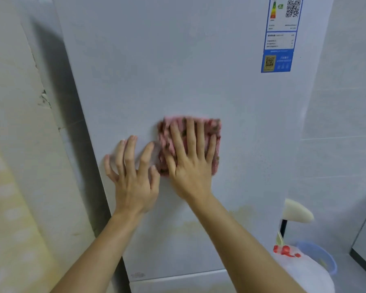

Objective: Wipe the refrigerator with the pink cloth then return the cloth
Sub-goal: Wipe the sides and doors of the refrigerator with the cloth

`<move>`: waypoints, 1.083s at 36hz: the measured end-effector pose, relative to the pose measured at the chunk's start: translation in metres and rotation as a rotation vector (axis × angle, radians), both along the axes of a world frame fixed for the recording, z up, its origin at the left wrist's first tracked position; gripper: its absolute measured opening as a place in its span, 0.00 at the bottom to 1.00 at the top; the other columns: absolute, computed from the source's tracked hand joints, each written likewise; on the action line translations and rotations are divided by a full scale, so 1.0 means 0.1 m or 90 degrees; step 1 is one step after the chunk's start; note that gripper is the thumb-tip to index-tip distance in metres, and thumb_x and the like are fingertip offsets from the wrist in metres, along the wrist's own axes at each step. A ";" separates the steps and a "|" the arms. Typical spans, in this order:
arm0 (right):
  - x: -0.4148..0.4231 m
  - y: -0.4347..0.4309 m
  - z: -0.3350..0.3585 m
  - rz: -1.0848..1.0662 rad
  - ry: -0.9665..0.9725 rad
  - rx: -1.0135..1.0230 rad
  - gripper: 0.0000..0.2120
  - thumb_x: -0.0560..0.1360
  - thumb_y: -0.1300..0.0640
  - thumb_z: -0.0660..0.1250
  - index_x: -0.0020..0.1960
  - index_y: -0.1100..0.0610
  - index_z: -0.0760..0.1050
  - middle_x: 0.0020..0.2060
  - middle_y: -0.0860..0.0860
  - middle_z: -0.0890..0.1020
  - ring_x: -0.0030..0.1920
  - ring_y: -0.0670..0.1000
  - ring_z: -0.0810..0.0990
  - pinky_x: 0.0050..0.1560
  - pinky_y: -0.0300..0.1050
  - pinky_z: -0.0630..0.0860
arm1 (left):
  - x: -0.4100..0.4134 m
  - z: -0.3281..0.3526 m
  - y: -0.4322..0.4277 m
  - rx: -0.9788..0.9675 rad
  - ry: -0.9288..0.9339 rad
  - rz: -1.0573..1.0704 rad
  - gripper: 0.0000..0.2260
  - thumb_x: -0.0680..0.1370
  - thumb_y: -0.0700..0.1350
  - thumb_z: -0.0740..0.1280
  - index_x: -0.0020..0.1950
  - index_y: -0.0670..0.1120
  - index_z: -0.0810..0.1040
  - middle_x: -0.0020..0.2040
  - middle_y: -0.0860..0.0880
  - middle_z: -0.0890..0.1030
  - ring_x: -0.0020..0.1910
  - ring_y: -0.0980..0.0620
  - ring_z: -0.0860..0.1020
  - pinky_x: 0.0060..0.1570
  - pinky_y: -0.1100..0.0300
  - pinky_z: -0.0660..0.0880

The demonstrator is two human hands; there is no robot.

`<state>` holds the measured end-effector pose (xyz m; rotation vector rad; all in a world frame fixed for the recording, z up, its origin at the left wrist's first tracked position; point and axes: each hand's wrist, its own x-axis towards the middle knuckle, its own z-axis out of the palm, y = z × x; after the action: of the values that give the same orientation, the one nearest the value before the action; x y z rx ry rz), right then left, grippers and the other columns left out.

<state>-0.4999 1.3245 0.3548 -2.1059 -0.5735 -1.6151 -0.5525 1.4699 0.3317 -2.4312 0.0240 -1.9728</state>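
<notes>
The white refrigerator door point(178, 70) fills the middle of the head view. A pink cloth point(213, 132) with dark specks lies flat against it at mid height. My right hand point(190, 161) presses the cloth to the door with straight, spread fingers. My left hand point(133, 178) is just left of the cloth, fingers spread and slightly bent, fingertips close to the bare door; whether they touch it is unclear. Yellowish stains point(199, 225) mark the door below my hands.
A blue and white energy label point(280, 37) sticks to the door's upper right. Left of the fridge is a dark gap and a pale wall point(15, 123). At lower right stand a blue basin point(323, 259), a white bag with red print point(304, 271) and a cream brush head point(297, 211).
</notes>
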 end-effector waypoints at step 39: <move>-0.37 0.23 -0.60 0.143 0.184 -0.130 0.26 0.88 0.42 0.44 0.85 0.41 0.48 0.86 0.43 0.43 0.85 0.48 0.43 0.83 0.51 0.34 | -0.26 0.02 0.28 -0.016 0.084 -0.036 0.31 0.78 0.41 0.65 0.82 0.45 0.67 0.84 0.39 0.60 0.84 0.40 0.55 0.80 0.34 0.53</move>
<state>-0.5364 1.3471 0.2943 -2.2707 -0.8690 -1.1460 -0.5787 1.4975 0.3335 -2.6008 0.0707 -1.8404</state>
